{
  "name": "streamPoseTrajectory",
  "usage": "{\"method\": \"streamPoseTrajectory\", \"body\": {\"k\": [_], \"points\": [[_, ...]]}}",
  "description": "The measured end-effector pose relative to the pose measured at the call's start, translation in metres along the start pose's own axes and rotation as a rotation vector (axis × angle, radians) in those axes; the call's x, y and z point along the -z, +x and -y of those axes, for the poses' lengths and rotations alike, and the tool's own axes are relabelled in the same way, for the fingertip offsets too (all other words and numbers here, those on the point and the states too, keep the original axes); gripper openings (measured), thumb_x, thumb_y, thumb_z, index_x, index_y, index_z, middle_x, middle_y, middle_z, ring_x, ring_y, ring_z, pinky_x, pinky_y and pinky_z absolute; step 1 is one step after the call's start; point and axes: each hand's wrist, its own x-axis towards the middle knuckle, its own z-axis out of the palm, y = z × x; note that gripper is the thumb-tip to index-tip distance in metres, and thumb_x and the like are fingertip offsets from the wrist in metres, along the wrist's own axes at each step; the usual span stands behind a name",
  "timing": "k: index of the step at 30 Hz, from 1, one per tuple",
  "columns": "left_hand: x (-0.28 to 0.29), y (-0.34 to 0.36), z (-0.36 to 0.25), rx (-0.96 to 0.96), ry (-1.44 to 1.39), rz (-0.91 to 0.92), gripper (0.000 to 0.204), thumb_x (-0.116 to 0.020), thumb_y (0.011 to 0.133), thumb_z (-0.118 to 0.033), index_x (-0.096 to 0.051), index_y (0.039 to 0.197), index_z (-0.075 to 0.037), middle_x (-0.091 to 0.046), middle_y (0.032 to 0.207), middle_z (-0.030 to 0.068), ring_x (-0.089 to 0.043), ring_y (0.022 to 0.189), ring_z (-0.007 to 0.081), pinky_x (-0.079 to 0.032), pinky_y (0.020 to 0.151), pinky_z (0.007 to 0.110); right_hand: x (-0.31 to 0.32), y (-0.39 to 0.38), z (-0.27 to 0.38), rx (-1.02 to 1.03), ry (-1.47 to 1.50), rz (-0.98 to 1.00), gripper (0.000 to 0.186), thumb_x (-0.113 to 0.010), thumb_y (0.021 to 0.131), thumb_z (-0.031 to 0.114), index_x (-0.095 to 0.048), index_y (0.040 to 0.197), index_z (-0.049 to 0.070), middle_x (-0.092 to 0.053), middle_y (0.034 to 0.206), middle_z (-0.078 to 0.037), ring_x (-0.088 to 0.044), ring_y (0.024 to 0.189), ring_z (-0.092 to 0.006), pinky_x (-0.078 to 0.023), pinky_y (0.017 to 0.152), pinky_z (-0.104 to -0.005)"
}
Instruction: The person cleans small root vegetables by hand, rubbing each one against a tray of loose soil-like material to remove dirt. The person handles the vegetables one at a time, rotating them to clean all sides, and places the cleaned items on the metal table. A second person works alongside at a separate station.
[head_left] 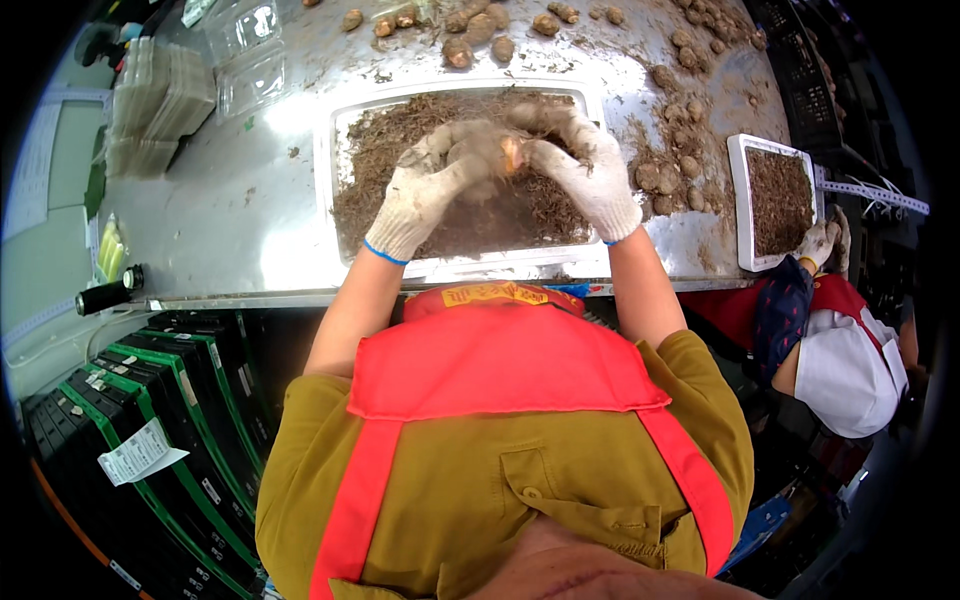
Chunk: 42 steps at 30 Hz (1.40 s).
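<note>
My left hand (432,178) pinches a tuber (511,154) — orange-ended — over the white tray (480,263). My right hand (590,175) meets it — I cannot tell its blurred grip.

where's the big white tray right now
In the head view, the big white tray lies upper centre, near the front edge of the metal table, beneath the wearer's left hand and right hand, with brown lumps to its right.

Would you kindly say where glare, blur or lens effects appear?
Head view: glare whitens patches of the silver metal table; head view: the white-gloved left hand and right hand look partly blurred; head view: curved black fisheye borders at both sides.
</note>
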Motion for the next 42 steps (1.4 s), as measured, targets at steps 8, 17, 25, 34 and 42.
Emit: {"method": "streamPoseTrajectory", "body": {"k": [8,17,25,34,42], "points": [[0.000,-0.004,0.007,0.070,-0.163,0.120,0.061,-0.069,0.089,-0.024,-0.045,0.140,-0.001,-0.060,0.129,0.0105,-0.061,0.110,0.0210,-0.054,0.086,0.035,-0.007,0.016,-0.005,-0.165,-0.477,0.069,0.034,-0.060,0.094,0.032,-0.070,0.105,0.002,-0.069,0.094,-0.019,-0.068,0.088,-0.0290,-0.052,0.079,-0.0358],[0.001,0.005,0.009,-0.053,-0.291,0.037,0.062,-0.071,0.084,-0.013,-0.045,0.141,-0.005,-0.056,0.130,0.0090,-0.055,0.119,0.0221,-0.049,0.099,0.035,-0.008,-0.014,-0.008,-0.225,0.071,0.107,0.032,-0.061,0.095,0.031,-0.067,0.105,0.002,-0.070,0.084,-0.009,-0.064,0.074,-0.0117,-0.052,0.070,-0.0292],[-0.009,-0.004,-0.003,-0.180,0.022,-0.009,0.067,-0.080,0.079,-0.014,-0.047,0.137,-0.006,-0.057,0.128,0.0080,-0.053,0.122,0.0193,-0.045,0.103,0.034,-0.024,-0.014,-0.003,0.077,-0.473,-0.024,0.020,-0.065,0.087,0.024,-0.066,0.091,0.004,-0.065,0.081,-0.019,-0.066,0.072,-0.0353,-0.053,0.063,-0.0410],[-0.003,-0.005,0.015,-0.101,-0.311,-0.014,0.063,-0.076,0.086,-0.021,-0.044,0.140,-0.011,-0.058,0.123,0.0059,-0.059,0.110,0.0177,-0.058,0.082,0.033,-0.011,0.001,-0.050,-0.099,-0.712,0.006,0.031,-0.052,0.092,0.030,-0.070,0.098,0.004,-0.071,0.082,-0.015,-0.070,0.075,-0.0275,-0.056,0.067,-0.0347],[-0.016,-0.003,0.009,-0.083,-0.329,-0.055,0.065,-0.074,0.090,-0.030,-0.038,0.139,-0.008,-0.058,0.126,0.0079,-0.058,0.111,0.0193,-0.054,0.090,0.038,-0.042,-0.010,0.009,0.158,-0.074,-0.135,0.034,-0.075,0.083,0.009,-0.065,0.114,-0.001,-0.069,0.097,-0.012,-0.070,0.085,-0.0197,-0.058,0.075,-0.0333]]}}
